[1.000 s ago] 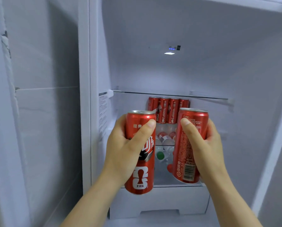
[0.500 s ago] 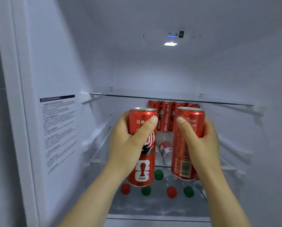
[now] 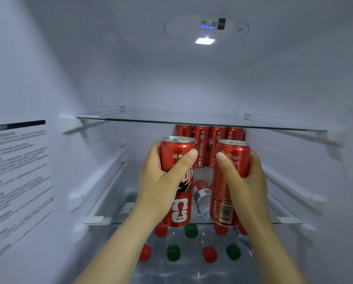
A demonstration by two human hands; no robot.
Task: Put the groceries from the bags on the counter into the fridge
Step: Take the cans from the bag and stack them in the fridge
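I hold two tall red cola cans upright inside the open fridge. My left hand [image 3: 161,181] grips the left can [image 3: 178,206], the one with a white FIFA mark. My right hand [image 3: 245,181] grips the right can [image 3: 226,203], whose barcode faces me. Both cans hang above the front part of the middle glass shelf [image 3: 97,219]. At the back of that shelf stands a row of several red cans [image 3: 209,144]. Between my two cans a bottle [image 3: 201,193] lies on its side on the shelf.
An upper glass shelf [image 3: 192,119] spans the fridge just above the can tops. Below the middle shelf stand several bottles with red and green caps [image 3: 173,252]. A printed label [image 3: 15,177] covers the left wall. A lamp [image 3: 205,41] glows in the ceiling.
The view has moved closer into the fridge. Both hands have carried their cans forward, to above the middle shelf and nearer the row of cans at the back.
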